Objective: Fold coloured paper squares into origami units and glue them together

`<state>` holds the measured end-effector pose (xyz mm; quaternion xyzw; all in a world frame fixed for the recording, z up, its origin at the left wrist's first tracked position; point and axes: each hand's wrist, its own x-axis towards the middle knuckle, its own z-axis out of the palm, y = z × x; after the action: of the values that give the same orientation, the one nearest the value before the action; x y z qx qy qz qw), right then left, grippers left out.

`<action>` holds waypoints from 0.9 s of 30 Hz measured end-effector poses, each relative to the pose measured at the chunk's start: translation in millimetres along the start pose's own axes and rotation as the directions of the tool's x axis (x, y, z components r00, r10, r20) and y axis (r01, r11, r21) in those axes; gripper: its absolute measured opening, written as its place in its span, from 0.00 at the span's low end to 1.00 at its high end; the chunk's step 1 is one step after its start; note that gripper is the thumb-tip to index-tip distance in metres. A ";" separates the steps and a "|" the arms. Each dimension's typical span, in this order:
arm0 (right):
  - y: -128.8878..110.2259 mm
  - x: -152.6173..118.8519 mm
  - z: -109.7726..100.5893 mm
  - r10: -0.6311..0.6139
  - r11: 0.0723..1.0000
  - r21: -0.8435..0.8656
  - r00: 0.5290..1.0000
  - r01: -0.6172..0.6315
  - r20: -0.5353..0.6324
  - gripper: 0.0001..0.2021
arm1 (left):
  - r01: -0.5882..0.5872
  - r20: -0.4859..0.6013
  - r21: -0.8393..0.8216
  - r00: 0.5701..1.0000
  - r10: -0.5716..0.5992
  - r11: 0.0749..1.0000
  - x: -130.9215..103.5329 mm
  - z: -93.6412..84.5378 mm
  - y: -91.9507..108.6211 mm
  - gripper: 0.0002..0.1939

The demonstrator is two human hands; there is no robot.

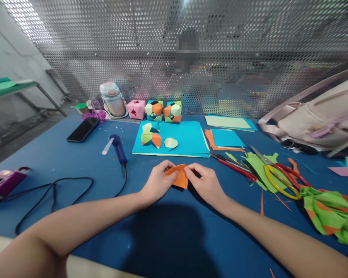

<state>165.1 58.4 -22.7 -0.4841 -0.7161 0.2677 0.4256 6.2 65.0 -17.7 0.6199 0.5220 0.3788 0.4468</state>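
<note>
Between my two hands is a small orange piece of paper [181, 178], held just above the blue table. My left hand [160, 180] pinches its left side, thumb in front. The fingertips of my right hand [205, 181] close on its upper right corner. Beyond them lies a stack of blue paper [188, 135] bearing a folded paper piece [150, 139] in green, orange and cream. A loose cream folded piece [171, 144] rests beside that. Farther back stand a pink paper cube [136, 109] and two multicoloured paper cubes [154, 110].
Left are a blue glue gun [118, 150] with its cord, a phone [83, 129], a purple power strip [7, 187] and a bottle [113, 99]. Right are scissors [278, 172], a red-handled cutter [234, 166], green scraps [259, 170], paper stacks [227, 138] and a bag [316, 112]. Perforated metal stands behind.
</note>
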 end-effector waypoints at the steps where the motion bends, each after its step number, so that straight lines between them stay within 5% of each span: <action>1: 0.7 -0.1 0.3 -0.012 1.000 -0.014 1.000 0.012 -0.009 0.10 | -0.010 0.017 -0.007 1.000 0.010 1.000 -0.4 -0.2 0.5 0.05; 8: 2.2 -0.6 1.7 -0.097 0.994 -0.053 0.995 0.096 -0.018 0.10 | -0.069 0.091 -0.025 0.993 0.071 0.997 -2.8 -3.0 4.8 0.15; 18: 0.8 -1.5 2.1 -0.149 0.988 -0.047 0.989 0.148 -0.018 0.09 | -0.110 0.022 0.046 0.994 0.109 0.993 -1.8 -1.5 0.2 0.12; 27: -4.0 -1.1 0.6 -0.071 0.997 0.020 0.997 0.072 -0.013 0.08 | -0.106 0.010 0.020 0.994 0.106 0.994 -2.4 -1.1 2.3 0.11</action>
<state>162.9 55.9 -20.3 -0.4554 -0.7275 0.2569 0.4443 5.4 62.7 -15.3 0.6529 0.4904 0.3940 0.4220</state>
